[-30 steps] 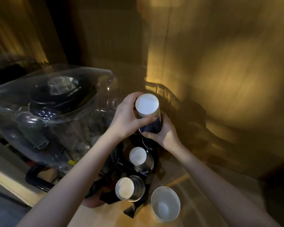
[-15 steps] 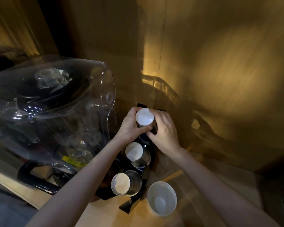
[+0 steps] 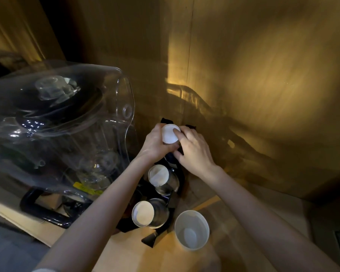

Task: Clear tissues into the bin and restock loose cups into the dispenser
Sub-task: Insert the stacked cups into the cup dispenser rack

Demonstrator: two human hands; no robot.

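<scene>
An upside-down stack of paper cups (image 3: 169, 133) with a white base sits low in the far slot of a black cup dispenser (image 3: 161, 195). My left hand (image 3: 155, 146) wraps the stack from the left. My right hand (image 3: 194, 152) holds it from the right, with a fingertip on the white base. Two more slots nearer me hold upturned cup stacks (image 3: 158, 176) (image 3: 143, 213) in shiny sleeves. One loose white cup (image 3: 191, 229) stands upright and open on the wooden counter, right of the dispenser's near end. No tissues or bin show.
A large clear plastic blender cover (image 3: 63, 130) with a black base fills the left side, close to the dispenser. A wooden wall (image 3: 243, 75) rises right behind the dispenser. The counter's front edge (image 3: 28, 222) runs along the lower left.
Both hands have pushed the cup stack down into the far slot; it stood tall above the dispenser one second ago and now only its top shows. My right hand shifted onto the top.
</scene>
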